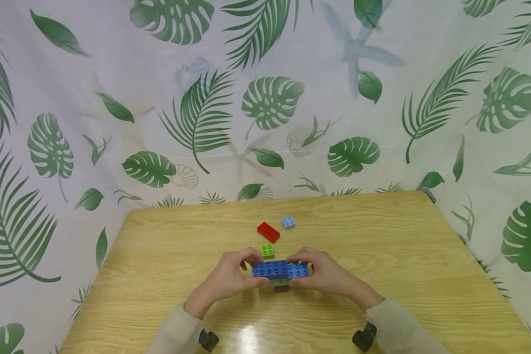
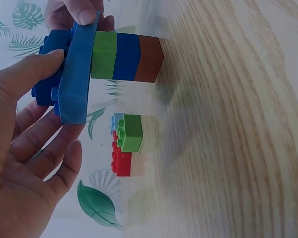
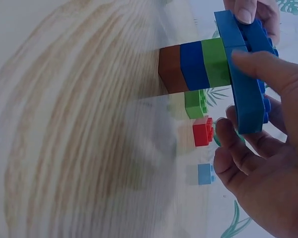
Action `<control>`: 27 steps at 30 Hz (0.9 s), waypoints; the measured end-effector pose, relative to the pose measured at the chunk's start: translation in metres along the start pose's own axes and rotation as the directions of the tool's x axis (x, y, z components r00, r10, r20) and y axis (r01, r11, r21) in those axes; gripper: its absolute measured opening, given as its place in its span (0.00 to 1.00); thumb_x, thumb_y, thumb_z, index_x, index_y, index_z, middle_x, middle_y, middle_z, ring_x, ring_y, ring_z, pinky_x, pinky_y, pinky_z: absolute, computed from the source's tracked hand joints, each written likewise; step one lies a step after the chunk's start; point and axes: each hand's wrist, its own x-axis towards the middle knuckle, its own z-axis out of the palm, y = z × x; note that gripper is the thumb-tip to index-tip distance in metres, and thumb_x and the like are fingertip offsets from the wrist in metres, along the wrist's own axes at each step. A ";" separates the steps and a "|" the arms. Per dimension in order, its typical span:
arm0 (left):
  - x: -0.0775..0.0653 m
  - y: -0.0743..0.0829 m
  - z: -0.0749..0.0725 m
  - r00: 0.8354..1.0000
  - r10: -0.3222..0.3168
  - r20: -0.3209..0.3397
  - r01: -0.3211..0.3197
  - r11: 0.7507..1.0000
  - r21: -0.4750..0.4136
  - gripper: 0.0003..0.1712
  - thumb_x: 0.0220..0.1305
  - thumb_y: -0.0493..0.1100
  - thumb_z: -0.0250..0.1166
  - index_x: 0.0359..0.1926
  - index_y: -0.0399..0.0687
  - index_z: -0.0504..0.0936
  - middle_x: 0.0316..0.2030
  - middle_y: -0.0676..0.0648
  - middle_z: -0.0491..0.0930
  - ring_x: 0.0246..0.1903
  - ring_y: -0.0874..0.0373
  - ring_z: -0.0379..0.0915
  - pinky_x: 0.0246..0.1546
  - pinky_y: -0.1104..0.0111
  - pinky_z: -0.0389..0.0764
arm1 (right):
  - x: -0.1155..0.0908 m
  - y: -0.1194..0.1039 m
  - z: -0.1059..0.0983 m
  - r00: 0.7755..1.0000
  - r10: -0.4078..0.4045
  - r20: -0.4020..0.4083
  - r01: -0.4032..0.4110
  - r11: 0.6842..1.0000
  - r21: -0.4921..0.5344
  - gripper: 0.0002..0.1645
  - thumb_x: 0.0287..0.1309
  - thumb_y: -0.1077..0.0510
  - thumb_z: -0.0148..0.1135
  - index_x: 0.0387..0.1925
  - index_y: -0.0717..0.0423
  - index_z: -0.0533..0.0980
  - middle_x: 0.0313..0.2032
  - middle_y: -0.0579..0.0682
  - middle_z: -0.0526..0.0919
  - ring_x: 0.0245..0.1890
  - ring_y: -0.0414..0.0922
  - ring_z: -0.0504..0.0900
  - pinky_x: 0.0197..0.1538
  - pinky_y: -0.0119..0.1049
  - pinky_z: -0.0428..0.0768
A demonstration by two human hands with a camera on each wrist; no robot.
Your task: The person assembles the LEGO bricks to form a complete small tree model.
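Observation:
A small tower of toy building bricks stands on the table between both hands. From the bottom it has a brown brick (image 2: pixel 150 58), a blue brick (image 2: pixel 127 57), a green brick (image 2: pixel 104 55), a layer of medium-blue bricks (image 3: pixel 249 106) and a longer dark-blue brick (image 1: pixel 272 269) across the top. My left hand (image 1: pixel 225 278) grips the left end of the top, its thumb against the dark-blue brick's near side and its fingers behind. At the right end, my right hand (image 1: pixel 325 274) pinches the medium-blue layer between thumb and fingers.
Behind the tower lie a lime-green brick (image 1: pixel 267 251), a red brick (image 1: pixel 268 232) and a light-blue brick (image 1: pixel 288 222), all loose on the wooden table (image 1: pixel 181 236). A leaf-patterned curtain (image 1: pixel 309 167) hangs along the table's back and sides.

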 end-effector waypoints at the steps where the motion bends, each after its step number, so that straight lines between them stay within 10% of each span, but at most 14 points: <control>1: 0.000 0.000 0.000 1.000 0.000 0.001 0.000 1.000 0.002 0.20 0.61 0.52 0.80 0.50 0.54 0.84 0.42 0.56 0.87 0.42 0.64 0.80 0.45 0.54 0.83 | 0.000 0.000 0.002 1.000 -0.008 -0.005 0.008 1.000 0.004 0.31 0.64 0.45 0.75 0.63 0.52 0.81 0.52 0.48 0.84 0.48 0.42 0.77 0.48 0.35 0.78; 27: 0.002 -0.002 0.000 0.996 -0.011 0.091 0.021 0.994 -0.109 0.14 0.66 0.48 0.76 0.46 0.52 0.80 0.41 0.50 0.88 0.37 0.64 0.82 0.42 0.69 0.84 | 0.008 -0.004 0.007 0.996 -0.084 -0.005 0.084 0.996 0.039 0.27 0.70 0.47 0.69 0.64 0.54 0.81 0.49 0.48 0.86 0.42 0.40 0.78 0.45 0.32 0.78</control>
